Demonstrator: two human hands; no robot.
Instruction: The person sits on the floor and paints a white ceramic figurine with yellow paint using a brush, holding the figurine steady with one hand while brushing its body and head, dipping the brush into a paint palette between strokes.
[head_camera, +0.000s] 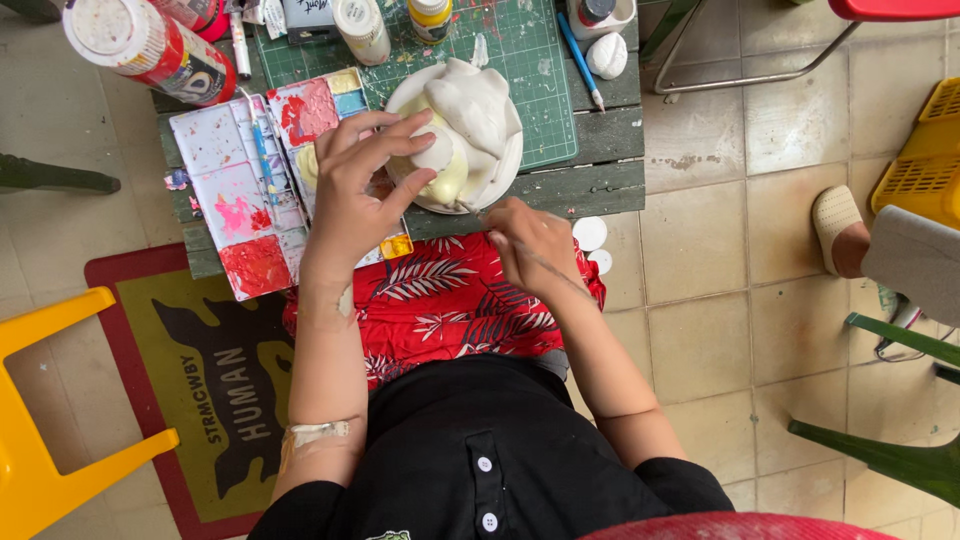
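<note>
The left hand rests its spread fingertips on a white plaster figurine — the fingers are apart and curved, touching its left side rather than clamped around it. The figurine, partly coated in pale yellow, lies on a round white plate at the near edge of the weathered grey-green wooden counter. The right hand has its grip pinched together on a thin paintbrush, whose tip meets the lower edge of the figurine.

Just left of the plate, under the left hand, lies a white rectangular paint palette with wells of red, pink, yellow and blue; a blue-handled brush lies across it. A green cutting mat sits beneath the far side of the plate, with a blue pencil-like tool and small paint bottles on it. A large red-labelled bottle lies tilted at the counter's far left corner.

A red leaf-patterned cloth covers the person's lap — a yellow plastic chair stands to the left on the tiled floor.
</note>
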